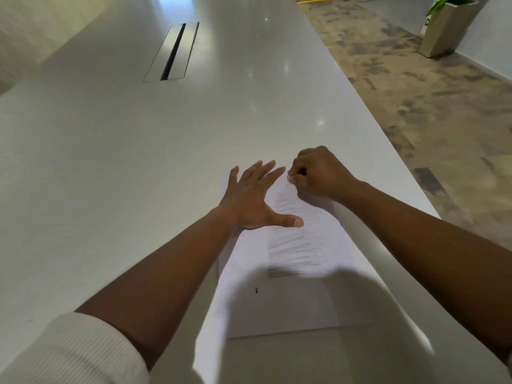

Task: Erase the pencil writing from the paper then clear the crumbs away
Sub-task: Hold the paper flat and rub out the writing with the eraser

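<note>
Head view looks down along a long white bench (116, 167) with a sheet of white paper (249, 306) lying near its right edge. The left hand (250, 196) lies flat on the paper's far left part, fingers straight and spread, thumb stretched out toward the pencil scribble (295, 245). The right hand (318, 173) is curled into a fist at the far end of the scribble, fingertips pinching something small and dark against the sheet; it is too hidden to name for certain. Grey zigzag pencil lines run down the middle of the paper from that fist toward the viewer, darkest at the near end. A small dark speck (256, 290) sits on the paper nearer the viewer. A white ribbed sleeve (69, 353) covers the left upper forearm. Set into the bench farther off is a metal cable slot (171, 51). On the patterned floor to the right stands a pale tapered planter (446, 29) holding a green-leaved plant (448, 1).
</note>
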`<state>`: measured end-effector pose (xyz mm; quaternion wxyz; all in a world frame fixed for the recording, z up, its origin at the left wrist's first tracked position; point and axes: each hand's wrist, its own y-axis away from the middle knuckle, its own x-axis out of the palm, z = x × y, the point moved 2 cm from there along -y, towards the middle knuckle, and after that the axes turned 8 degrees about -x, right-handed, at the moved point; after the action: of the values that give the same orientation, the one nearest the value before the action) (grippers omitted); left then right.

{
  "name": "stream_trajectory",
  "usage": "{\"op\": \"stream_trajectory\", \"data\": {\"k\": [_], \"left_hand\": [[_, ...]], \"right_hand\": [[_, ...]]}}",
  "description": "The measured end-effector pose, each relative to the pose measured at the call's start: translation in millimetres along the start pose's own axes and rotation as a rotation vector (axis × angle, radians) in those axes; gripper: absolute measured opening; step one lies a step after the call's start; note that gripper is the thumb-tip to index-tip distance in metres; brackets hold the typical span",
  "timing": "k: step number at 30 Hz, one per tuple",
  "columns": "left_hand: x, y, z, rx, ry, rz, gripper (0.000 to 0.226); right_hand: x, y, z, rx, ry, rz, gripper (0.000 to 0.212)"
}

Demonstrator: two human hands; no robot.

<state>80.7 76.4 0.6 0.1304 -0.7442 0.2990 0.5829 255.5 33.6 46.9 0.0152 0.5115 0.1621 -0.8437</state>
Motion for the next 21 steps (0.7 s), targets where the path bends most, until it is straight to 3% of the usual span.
{"op": "stream_trajectory", "data": {"k": [4, 10, 16, 21], "left_hand": [[0.1, -0.1, 0.0, -0.005, 0.001, 0.007, 0.140], [0.0, -0.2, -0.6, -0.003, -0.021, 0.007, 0.138], [-1.0, 1.5, -0.1, -0.002, -0.007, 0.012, 0.137], [-0.6, -0.8, 0.4, -0.003, -0.013, 0.013, 0.133]], "right_hand": [[1.3, 3.6, 2.1, 0.025, -0.007, -0.045, 0.009], [11.1, 21.9, 23.1, -0.078, -0.117, 0.087, 0.006], [1.3, 8.2, 4.3, 0.054, -0.008, -0.049, 0.009], [9.8, 18.3, 27.1, -0.079, -0.132, 0.066, 0.008]]}}
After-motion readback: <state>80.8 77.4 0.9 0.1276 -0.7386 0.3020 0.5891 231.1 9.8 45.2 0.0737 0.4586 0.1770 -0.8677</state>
